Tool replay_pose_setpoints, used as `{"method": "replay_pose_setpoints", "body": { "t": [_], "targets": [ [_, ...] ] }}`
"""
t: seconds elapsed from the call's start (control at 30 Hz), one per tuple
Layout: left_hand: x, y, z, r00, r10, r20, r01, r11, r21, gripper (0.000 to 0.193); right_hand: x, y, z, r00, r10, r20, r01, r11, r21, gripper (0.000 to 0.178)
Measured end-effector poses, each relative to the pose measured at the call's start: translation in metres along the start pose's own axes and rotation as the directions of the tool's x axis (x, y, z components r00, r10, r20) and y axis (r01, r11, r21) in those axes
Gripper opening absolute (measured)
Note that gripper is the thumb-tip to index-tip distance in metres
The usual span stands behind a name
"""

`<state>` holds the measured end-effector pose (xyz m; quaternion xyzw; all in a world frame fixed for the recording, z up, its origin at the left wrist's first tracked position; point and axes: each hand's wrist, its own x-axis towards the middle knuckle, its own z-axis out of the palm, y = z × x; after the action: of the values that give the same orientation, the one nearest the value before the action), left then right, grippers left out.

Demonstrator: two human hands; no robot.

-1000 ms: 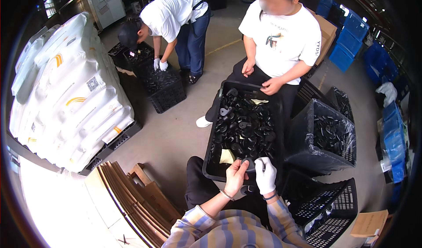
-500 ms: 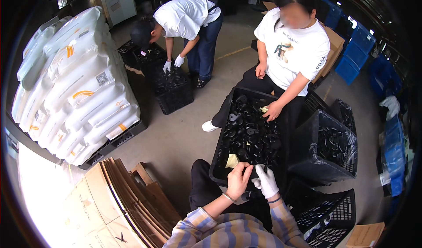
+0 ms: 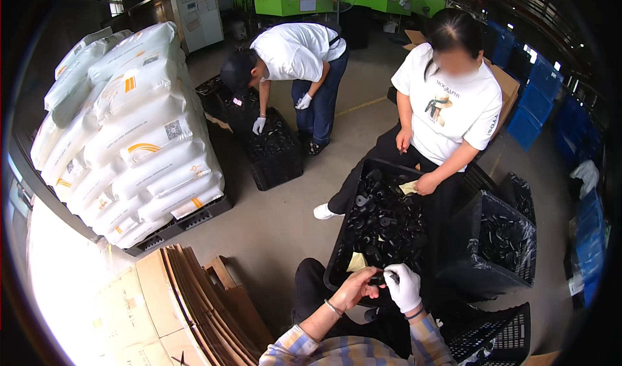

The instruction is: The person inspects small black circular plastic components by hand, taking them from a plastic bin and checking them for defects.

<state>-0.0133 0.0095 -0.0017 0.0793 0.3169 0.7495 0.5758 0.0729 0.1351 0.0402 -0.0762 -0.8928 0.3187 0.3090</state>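
Note:
My left hand, bare with a bracelet at the wrist, is closed with its fingertips on a small black plastic part. My right hand, in a white glove, pinches at the same spot from the other side; the part's exact shape is too small to tell. Both hands are over the near end of a black crate heaped with black plastic parts. A pale yellow piece lies on the heap just beyond my left hand.
Across the crate a seated person reaches into it, beside another yellow piece. A second person bends over farther crates. White sacks are stacked at left, flattened cardboard near left, and more black crates stand at right.
The view has shifted, so everything sits lower and more to the right. A black part now shows between my hands. The bending person has drawn one gloved hand back from the crate.

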Motion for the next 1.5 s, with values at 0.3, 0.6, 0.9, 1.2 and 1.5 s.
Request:
{"method": "replay_pose_setpoints", "body": {
  "t": [0.3,0.6,0.9,1.2,1.5],
  "targets": [
    [0.008,-0.03,-0.011,0.814,0.569,-0.118,-0.443,0.74,0.506,0.028,-0.012,0.014,0.012,0.639,0.623,0.451,-0.758,0.408,0.51,0.022],
    [0.01,-0.024,-0.007,0.777,0.594,-0.209,-0.379,0.707,0.597,0.017,-0.007,0.024,0.015,0.505,0.708,0.494,-0.777,0.123,0.617,0.041],
    [0.006,-0.03,-0.011,0.776,0.61,-0.159,-0.372,0.646,0.667,0.017,-0.008,0.001,0.011,0.516,0.705,0.486,-0.783,0.159,0.602,0.024],
    [0.011,-0.037,-0.012,0.753,0.614,-0.236,-0.417,0.724,0.55,0.022,-0.004,-0.007,0.005,0.487,0.744,0.457,-0.83,0.232,0.508,0.028],
    [-0.012,-0.007,-0.005,0.893,0.357,-0.275,-0.352,0.934,0.069,0.028,0.017,-0.019,0.004,0.507,0.713,0.485,-0.811,0.203,0.549,0.023]
  ]
}}
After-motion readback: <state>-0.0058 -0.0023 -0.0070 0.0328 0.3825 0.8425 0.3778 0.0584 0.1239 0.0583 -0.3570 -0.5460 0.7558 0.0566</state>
